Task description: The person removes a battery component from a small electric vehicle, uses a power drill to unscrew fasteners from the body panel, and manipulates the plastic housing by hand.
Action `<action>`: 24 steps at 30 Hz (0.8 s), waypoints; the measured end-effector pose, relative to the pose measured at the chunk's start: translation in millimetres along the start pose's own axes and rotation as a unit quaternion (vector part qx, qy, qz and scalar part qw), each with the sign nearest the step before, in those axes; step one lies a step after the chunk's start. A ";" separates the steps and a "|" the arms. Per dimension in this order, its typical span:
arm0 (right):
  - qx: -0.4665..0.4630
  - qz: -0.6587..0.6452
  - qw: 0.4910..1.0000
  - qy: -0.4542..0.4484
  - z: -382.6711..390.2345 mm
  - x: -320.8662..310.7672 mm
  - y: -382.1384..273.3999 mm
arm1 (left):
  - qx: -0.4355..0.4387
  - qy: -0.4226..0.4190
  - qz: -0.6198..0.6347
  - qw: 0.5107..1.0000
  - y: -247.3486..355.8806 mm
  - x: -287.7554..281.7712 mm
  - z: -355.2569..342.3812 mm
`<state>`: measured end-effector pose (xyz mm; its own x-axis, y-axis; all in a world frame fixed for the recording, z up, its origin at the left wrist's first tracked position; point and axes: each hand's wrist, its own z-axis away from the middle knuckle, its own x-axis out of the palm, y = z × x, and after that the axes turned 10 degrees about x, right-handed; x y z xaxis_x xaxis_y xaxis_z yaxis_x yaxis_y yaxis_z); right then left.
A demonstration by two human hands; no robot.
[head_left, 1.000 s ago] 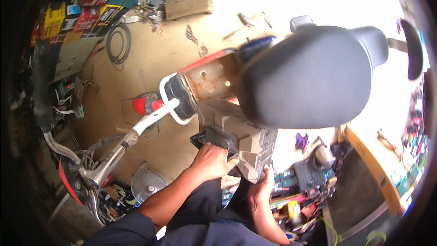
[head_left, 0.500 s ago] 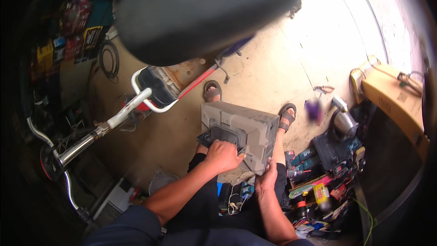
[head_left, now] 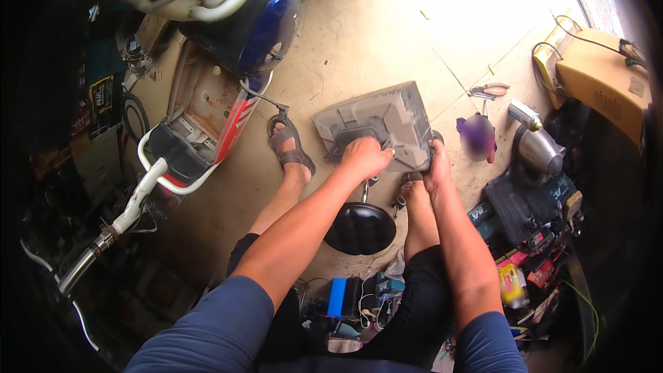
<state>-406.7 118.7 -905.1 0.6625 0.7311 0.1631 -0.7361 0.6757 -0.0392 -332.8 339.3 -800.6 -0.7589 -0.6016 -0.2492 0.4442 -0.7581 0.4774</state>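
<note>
A white-and-red scooter (head_left: 235, 124) stood at the left. To its right, a sandaled foot (head_left: 284, 141) rested on the floor (head_left: 359, 55), with a round black stool (head_left: 360, 229) beyond it. The person's left hand (head_left: 365, 159) had its grip clamped on the front of a grey case (head_left: 397, 114), held tilted above the floor. The right hand's (head_left: 438, 166) grip was clamped on the case's right edge. Farther right lay pliers (head_left: 496, 90), a spray can (head_left: 525, 115) and a tan box (head_left: 601, 72).
</note>
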 end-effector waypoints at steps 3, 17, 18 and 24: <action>0.068 0.027 0.997 0.011 -35.3 12.0 -23.5 | 0.006 0.003 -0.016 1.000 -4.9 -0.2 -30.1; -0.049 0.386 0.920 0.038 -56.7 16.5 -132.8 | 0.050 -0.014 -0.049 0.997 -1.2 -6.5 -136.1; -0.095 0.419 0.901 0.062 -54.4 3.4 -132.4 | 0.077 -0.001 -0.077 0.994 -4.6 -6.0 -130.0; -0.201 0.603 0.758 0.149 -57.1 -64.5 -115.8 | 0.180 0.156 -0.211 0.948 -30.3 -27.9 -125.4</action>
<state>-356.3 -1.4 -967.3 -0.4118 0.7878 -0.4580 -0.7690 -0.5701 -0.2891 -265.4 347.5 -913.7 -0.6300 -0.3519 -0.6923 -0.1013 -0.8466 0.5224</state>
